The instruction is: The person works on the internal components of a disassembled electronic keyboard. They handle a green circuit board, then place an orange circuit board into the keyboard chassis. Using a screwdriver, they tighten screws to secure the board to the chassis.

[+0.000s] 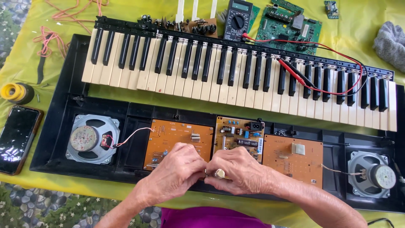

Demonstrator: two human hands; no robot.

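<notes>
An opened electronic keyboard lies across the table, its black case (55, 139) holding orange circuit boards. My left hand (175, 173) and my right hand (240, 171) meet over the case's near edge, between the left board (173, 135) and the middle board (238, 133). Both hands have fingers curled and pinched together on something small that the fingers hide. A ring sits on my right hand. The key bed (236, 71) with white and black keys lies tilted behind the boards.
Speakers sit at the case's left (90, 139) and right (373, 175) ends. A multimeter (237, 19) with red and black probe leads, a green circuit board (289, 27), a phone (17, 139), a yellow tape roll (14, 93) and a grey cloth (390, 42) lie around.
</notes>
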